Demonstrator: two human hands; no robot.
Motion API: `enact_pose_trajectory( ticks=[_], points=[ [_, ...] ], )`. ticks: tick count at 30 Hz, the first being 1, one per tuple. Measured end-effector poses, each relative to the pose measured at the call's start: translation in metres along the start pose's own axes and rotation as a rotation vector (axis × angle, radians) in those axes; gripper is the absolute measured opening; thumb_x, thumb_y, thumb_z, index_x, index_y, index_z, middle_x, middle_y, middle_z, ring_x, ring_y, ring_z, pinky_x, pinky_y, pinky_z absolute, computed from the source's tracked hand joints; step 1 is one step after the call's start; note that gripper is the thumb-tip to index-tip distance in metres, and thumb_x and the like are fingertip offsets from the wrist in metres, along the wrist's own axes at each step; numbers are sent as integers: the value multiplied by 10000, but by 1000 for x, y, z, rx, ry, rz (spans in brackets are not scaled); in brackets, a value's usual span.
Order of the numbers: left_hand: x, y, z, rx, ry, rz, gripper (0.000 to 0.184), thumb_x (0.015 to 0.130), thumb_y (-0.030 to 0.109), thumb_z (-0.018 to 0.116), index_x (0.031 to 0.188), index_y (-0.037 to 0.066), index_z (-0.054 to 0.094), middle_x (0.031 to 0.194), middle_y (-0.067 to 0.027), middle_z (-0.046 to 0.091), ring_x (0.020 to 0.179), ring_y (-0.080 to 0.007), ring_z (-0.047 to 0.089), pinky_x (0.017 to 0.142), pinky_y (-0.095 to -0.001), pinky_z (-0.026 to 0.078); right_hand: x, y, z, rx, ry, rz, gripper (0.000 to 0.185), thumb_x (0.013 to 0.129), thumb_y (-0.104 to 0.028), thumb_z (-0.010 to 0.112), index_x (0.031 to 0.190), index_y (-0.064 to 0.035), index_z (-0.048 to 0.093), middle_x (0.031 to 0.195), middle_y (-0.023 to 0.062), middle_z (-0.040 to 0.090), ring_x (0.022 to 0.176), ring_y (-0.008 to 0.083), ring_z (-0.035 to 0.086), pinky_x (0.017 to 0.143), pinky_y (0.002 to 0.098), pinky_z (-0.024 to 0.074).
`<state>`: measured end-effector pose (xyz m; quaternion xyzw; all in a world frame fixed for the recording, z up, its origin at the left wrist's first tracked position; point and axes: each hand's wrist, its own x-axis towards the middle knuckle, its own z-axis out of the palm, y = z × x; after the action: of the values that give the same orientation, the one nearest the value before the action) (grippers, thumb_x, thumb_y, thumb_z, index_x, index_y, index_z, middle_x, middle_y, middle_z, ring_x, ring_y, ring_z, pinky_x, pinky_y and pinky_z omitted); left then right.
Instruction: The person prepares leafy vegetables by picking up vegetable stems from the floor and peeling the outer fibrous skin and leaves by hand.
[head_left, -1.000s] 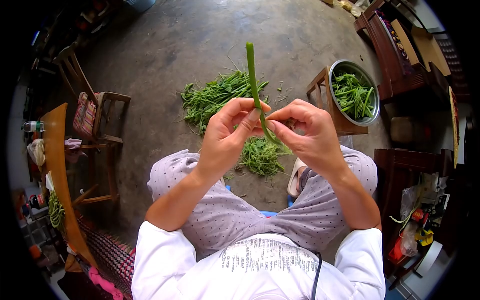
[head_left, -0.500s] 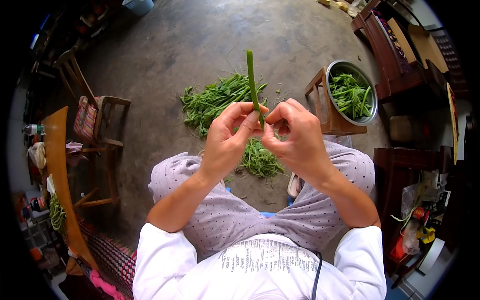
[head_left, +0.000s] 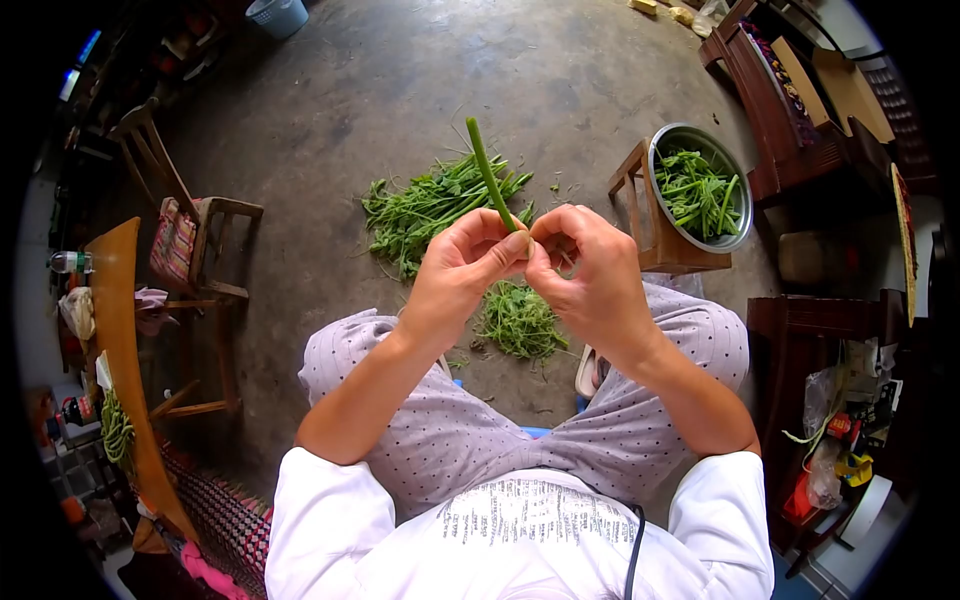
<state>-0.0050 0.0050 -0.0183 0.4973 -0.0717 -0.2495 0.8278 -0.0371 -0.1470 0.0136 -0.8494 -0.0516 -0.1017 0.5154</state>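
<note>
A smooth green vegetable stem (head_left: 487, 172) slants up and slightly left from between my hands. My left hand (head_left: 468, 255) pinches its lower part between thumb and fingers. Right against it, my right hand (head_left: 585, 260) has thumb and forefinger closed at the stem's bottom end, and the fingertips of both hands touch. The very end of the stem is hidden behind them. Beyond my hands, a heap of leafy green stems (head_left: 430, 212) lies on the floor. Closer in, between my feet, is a smaller pile of green trimmings (head_left: 520, 322).
A metal basin (head_left: 745, 225) of cut green stems rests on a wooden stool (head_left: 650, 235) at the right. To the left stand a wooden chair (head_left: 235, 205) and a table edge (head_left: 120, 300). Dark wooden furniture (head_left: 765, 120) lines the right side, and a blue bucket (head_left: 285, 18) sits far back.
The stem has tipped to the left and its top sits lower. My right fingertips have come in against my left thumb at the stem's lower end.
</note>
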Motion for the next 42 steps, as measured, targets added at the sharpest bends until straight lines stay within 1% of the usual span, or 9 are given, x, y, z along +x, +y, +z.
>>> enact_pose_trajectory(
  ticks=[8,13,23,28,31,33,37,39,42],
  points=[
    [0,4,-3,84,-31,-34,190,906,153,590,1007,-5,560,946,-61,613,880,-121,607,822,-277,510,1,4,-1,-1,6,8,113,748,-39,629,821,28,575,754,106,582,612,168,585,546,279,471],
    [-2,11,0,82,-40,-101,199,916,168,574,1011,-7,560,952,-52,598,878,-109,599,829,-272,510,0,16,0,407,-118,310,86,795,-58,615,826,10,573,676,-9,537,595,32,485,517,203,407],
    [-6,21,-11,31,-39,-198,192,909,188,585,987,15,557,961,-44,586,901,-117,595,860,-280,509,13,11,-24,483,-79,341,66,841,-62,590,862,-9,558,690,-66,481,609,2,424,510,169,343],
    [-9,22,-19,-96,-80,-236,181,905,181,588,998,28,558,966,-65,601,930,-150,603,879,-299,502,24,21,-46,1081,-132,458,155,884,-138,580,951,1,566,927,110,634,692,72,526,618,189,439],
    [-12,22,-30,-106,-106,-293,177,906,176,586,1003,30,562,965,-72,605,935,-156,605,875,-301,501,34,31,-72,1319,-4,566,137,884,-114,563,933,12,547,912,112,627,726,92,536,657,194,444],
    [-16,24,-36,-89,-119,-303,150,912,146,567,1003,27,560,961,-69,602,917,-147,603,855,-291,503,40,49,-102,1464,23,457,132,869,-108,556,902,16,528,835,83,588,695,109,512,644,205,431],
    [-24,26,-40,-49,-82,-313,149,912,115,561,1026,18,563,943,-62,602,892,-132,597,815,-270,505,46,46,-154,1287,381,191,106,853,-97,529,849,9,519,728,25,456,659,112,440,616,237,388],
    [-27,26,-41,-23,-66,-301,173,908,112,568,1051,15,565,943,-63,609,896,-132,602,814,-268,506,40,47,-153,1147,345,159,114,866,-114,540,837,-4,537,714,27,480,635,106,441,587,225,377],
    [-29,29,-36,19,-55,-275,233,897,103,584,1109,8,562,949,-67,626,907,-135,612,814,-266,507,28,30,-114,521,240,275,144,890,-144,594,768,-70,572,642,-58,459,556,30,386,508,181,309]
  ],
)
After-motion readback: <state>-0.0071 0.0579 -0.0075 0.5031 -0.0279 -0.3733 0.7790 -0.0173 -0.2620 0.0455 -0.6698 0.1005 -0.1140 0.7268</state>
